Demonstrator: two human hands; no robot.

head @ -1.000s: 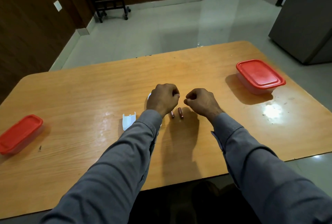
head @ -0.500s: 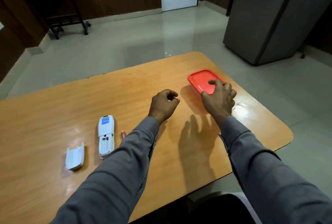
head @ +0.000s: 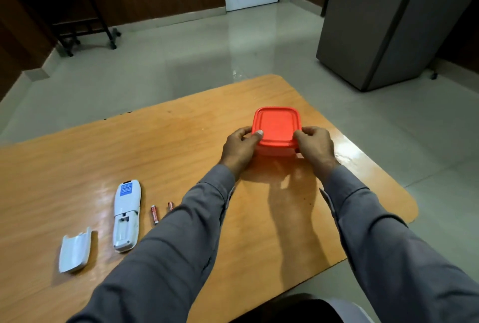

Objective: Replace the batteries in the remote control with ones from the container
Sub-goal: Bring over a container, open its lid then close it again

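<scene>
Gripping the red-lidded container [head: 276, 128] from both sides right of frame centre: left hand [head: 239, 147] has its thumb on the lid's left edge, right hand [head: 315, 147] has fingers curled round the right corner; lid on, and a hard pry could flip the tub and scatter its contents, since it sits close to the table [head: 181, 141] edge on the right. Lower left, well apart: remote control [head: 127, 215] face down with its bay open, battery cover [head: 75, 250] beside it, two removed batteries [head: 154, 214] just right, one partly under the left sleeve [head: 168, 245]; nothing between them and the tub.
</scene>
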